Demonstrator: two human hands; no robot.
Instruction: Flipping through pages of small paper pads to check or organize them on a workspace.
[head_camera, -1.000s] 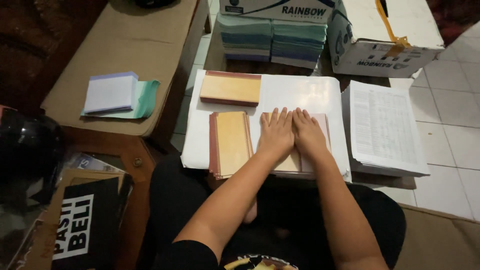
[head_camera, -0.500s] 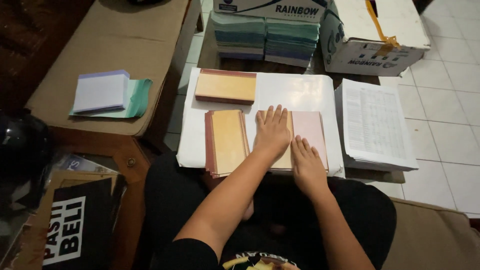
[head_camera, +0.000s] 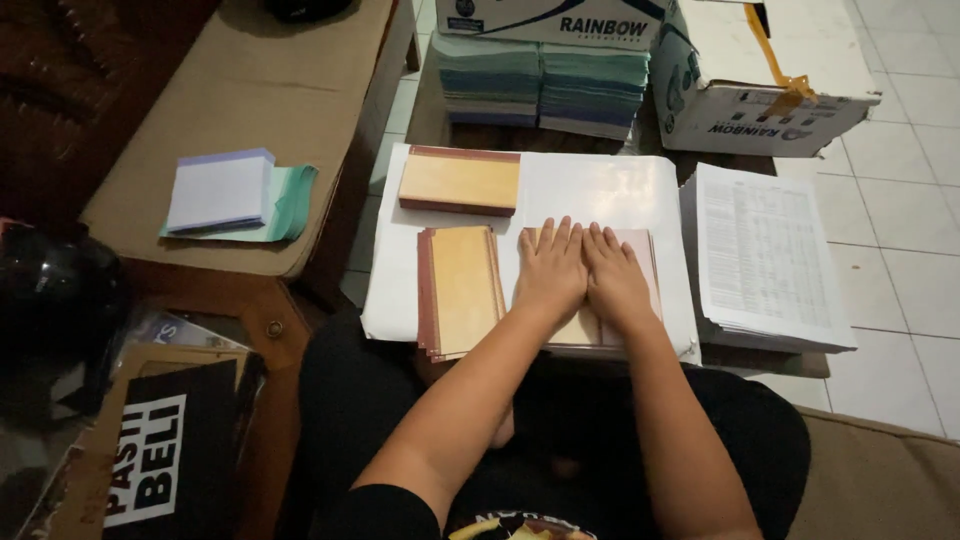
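My left hand (head_camera: 552, 268) and my right hand (head_camera: 614, 276) lie flat side by side, palms down, on a pale pink and tan sheet stack (head_camera: 645, 262) on a large white sheet (head_camera: 600, 185). Neither hand grips anything; the fingers are stretched out and close together. Just left of my left hand lies a fanned pile of tan cards with maroon edges (head_camera: 460, 290). A second tan pile with maroon border (head_camera: 460, 180) lies farther away, at the white sheet's far left corner.
A printed paper stack (head_camera: 765, 255) sits to the right. Teal and blue paper stacks (head_camera: 545, 90) and cardboard boxes (head_camera: 770, 95) stand behind. On a brown box at left lie a white pad (head_camera: 220, 190) and green sheets. A black bag (head_camera: 170, 450) sits near left.
My right hand, which had slid back toward me half a second ago, is forward again beside the left. The view has shifted slightly.
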